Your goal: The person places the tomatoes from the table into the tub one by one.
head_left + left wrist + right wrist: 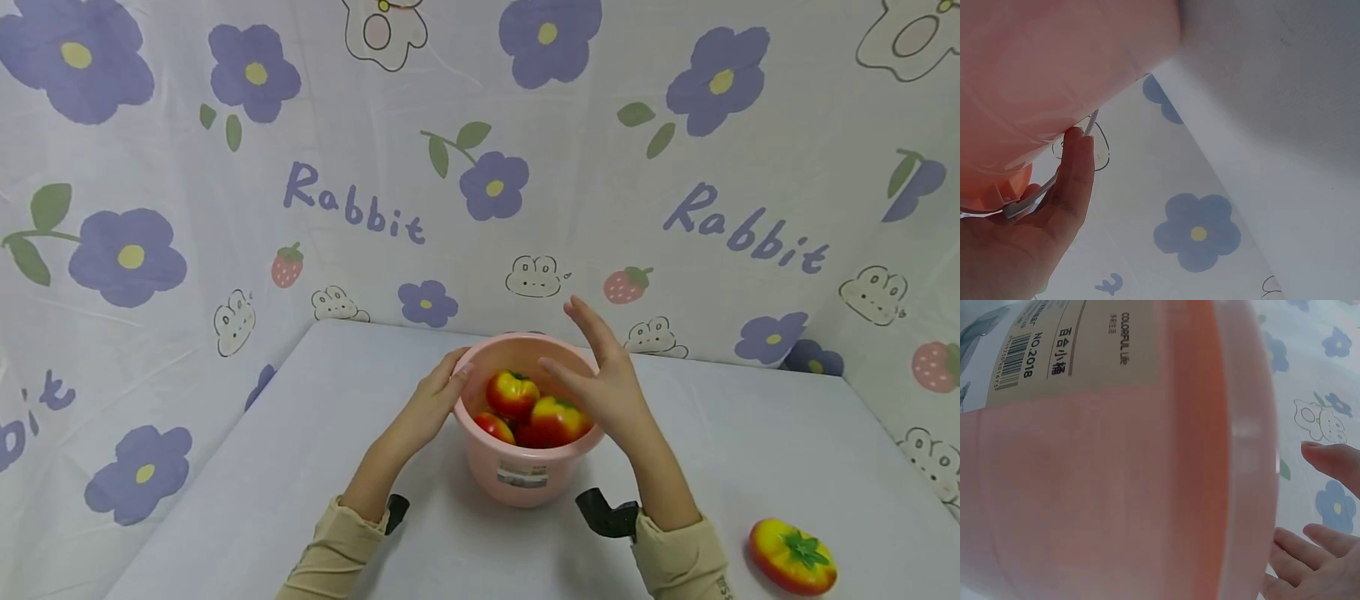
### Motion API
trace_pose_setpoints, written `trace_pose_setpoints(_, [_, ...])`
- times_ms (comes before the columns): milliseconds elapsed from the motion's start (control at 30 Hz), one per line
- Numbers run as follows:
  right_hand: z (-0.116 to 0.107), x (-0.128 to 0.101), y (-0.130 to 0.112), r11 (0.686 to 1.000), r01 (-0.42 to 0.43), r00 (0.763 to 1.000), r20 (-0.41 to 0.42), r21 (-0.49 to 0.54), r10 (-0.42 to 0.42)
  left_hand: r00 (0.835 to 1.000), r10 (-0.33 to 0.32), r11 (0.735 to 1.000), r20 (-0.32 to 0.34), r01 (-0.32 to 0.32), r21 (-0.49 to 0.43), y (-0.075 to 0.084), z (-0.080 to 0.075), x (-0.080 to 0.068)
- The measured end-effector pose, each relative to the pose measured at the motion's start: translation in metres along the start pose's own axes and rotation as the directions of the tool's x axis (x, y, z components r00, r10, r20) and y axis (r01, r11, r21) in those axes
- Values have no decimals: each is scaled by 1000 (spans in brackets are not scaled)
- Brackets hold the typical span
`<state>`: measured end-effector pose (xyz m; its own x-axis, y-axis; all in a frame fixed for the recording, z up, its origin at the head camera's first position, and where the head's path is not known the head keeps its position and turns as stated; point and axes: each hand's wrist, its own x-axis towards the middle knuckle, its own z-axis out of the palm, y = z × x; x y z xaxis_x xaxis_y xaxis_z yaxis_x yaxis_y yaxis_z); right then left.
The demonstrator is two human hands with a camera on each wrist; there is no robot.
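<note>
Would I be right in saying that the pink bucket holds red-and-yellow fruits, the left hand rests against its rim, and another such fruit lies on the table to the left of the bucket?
Not quite: the loose fruit lies to the right of the pink bucket, near the right sleeve, as the head view shows. The rest holds: the fruits in the bucket are red and yellow, and the left hand rests against its rim.

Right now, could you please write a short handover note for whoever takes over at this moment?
Left hand: open, fingers resting against the left rim of the bucket.
Right hand: open, above the bucket's right rim, holding nothing.
Bucket: pink, upright, mid-table.
Done: three fruits lie inside the bucket.
Left: one fruit on the table, near the right sleeve, apart from the bucket.
</note>
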<state>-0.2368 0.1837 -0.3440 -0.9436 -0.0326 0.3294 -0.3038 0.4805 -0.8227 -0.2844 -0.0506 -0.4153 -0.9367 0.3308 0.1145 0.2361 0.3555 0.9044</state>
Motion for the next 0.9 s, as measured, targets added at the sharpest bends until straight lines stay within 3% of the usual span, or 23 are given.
trace_pose_setpoints(900, [-16, -21, 25, 997, -72, 996, -56, -33, 70, 1000, 12, 1000, -2, -12, 3, 2, -1, 0])
